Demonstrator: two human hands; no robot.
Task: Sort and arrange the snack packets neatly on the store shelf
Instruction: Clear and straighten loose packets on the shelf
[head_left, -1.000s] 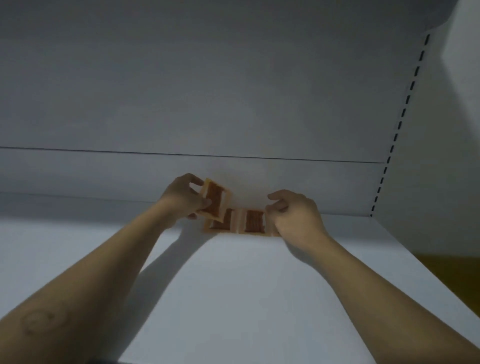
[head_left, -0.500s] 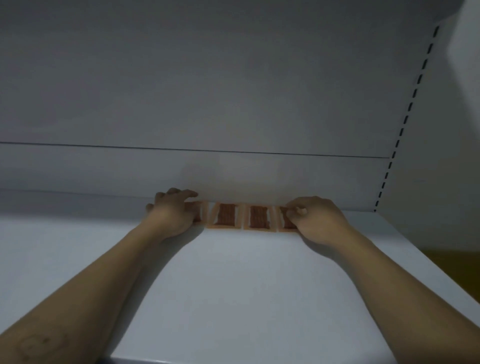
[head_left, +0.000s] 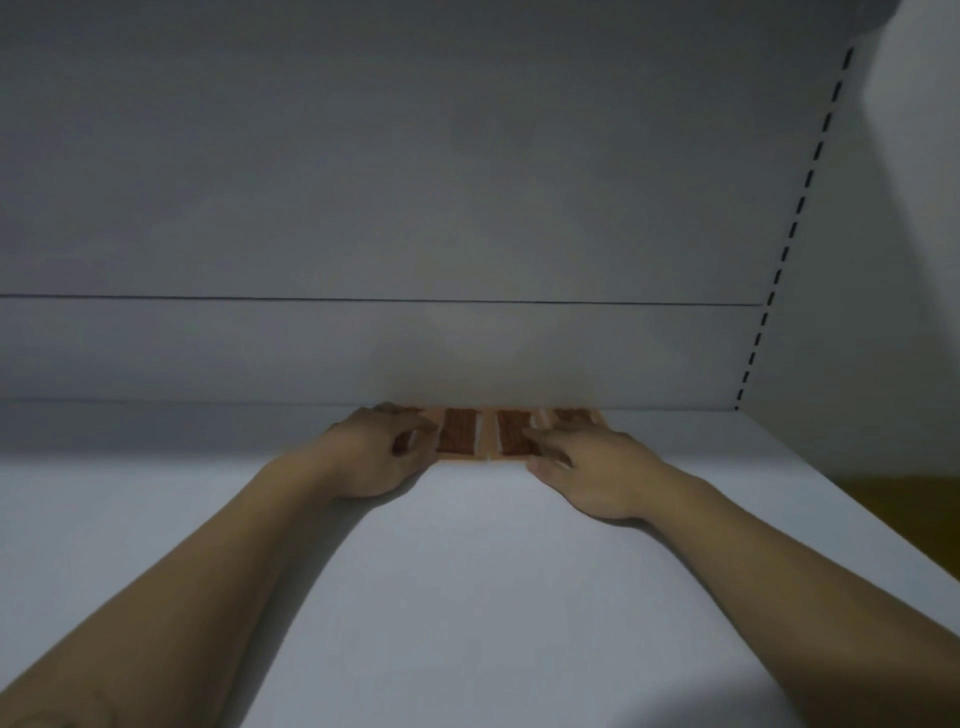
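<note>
A row of orange snack packets (head_left: 460, 435) with dark red-brown panels lies flat at the back of the white shelf (head_left: 467, 571), against the rear wall. My left hand (head_left: 376, 454) rests on the left end of the row, fingers bent over the leftmost packet. My right hand (head_left: 587, 470) lies on the right end with fingers stretched flat across the packets. Both hands hide the outer packets; two middle panels show between them.
The white back panel (head_left: 415, 208) rises behind the packets. A slotted upright (head_left: 795, 218) runs up the right corner. The shelf's right edge drops to a yellow-brown floor (head_left: 914, 504).
The packet that my left hand held up a second ago now lies flat in the row. Both hands have moved back with the row, which sits against the rear wall.
</note>
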